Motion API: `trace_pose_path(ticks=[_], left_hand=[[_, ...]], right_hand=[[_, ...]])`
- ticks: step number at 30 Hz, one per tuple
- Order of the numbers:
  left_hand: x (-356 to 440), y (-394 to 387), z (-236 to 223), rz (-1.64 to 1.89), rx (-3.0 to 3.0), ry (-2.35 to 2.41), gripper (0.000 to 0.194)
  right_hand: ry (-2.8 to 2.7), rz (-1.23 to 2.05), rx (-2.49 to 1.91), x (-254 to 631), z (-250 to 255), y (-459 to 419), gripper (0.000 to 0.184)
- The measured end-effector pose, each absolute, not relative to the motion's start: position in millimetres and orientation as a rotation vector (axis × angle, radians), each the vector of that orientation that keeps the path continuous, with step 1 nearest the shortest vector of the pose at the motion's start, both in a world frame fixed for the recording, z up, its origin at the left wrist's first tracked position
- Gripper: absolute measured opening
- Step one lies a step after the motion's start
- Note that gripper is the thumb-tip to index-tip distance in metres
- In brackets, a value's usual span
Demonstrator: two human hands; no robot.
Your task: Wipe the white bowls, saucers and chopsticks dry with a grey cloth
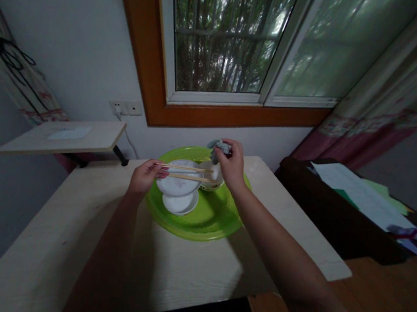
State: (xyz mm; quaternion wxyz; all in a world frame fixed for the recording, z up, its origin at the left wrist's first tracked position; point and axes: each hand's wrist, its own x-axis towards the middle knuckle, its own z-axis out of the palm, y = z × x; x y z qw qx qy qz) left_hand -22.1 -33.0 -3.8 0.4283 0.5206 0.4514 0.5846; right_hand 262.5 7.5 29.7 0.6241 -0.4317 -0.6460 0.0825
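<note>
A pair of wooden chopsticks [187,176] is pinched at one end in my left hand [144,175], and they point to the right above a green basin [200,235]. My right hand [233,162] grips a bunched grey-green cloth [219,149] over the basin's far side, apart from the chopsticks. Below the chopsticks lies a white plate [177,186] in the basin. A smaller white dish [181,204] rests nearer to me, partly under the plate. To the right stands a white bowl [210,187] with a patterned side, partly hidden by the chopsticks and my right hand.
The basin stands on a pale wooden table [189,268] against the wall below a window [228,39]. A raised wooden shelf [65,136] is at the left, near a wall socket [125,107]. Papers [368,195] lie on dark furniture at the right.
</note>
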Motion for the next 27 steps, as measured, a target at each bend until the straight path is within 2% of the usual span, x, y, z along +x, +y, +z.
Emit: trace_pose_path(ticks=[2, 9, 13, 19, 27], left_hand=[[-20, -36, -1, 1.431, 1.322, 1.106, 0.045], [-9, -46, 8, 1.449, 1.338, 1.039, 0.046], [-7, -47, 8, 1.458, 1.311, 1.057, 0.05], [-13, -47, 7, 1.417, 1.337, 1.016, 0.048], [-3, -53, 17, 1.193, 1.587, 1.236, 0.028]], right_hand=[[-1.665, 0.154, -0.846, 252, 38, -3, 0.024], [-2.366, 0.282, -0.655, 222, 37, -19, 0.031], [-2.376, 0.406, -0.663, 220, 36, -19, 0.032], [-2.36, 0.406, -0.702, 218, 40, -18, 0.03], [-2.513, 0.323, -0.709, 220, 49, -19, 0.026]])
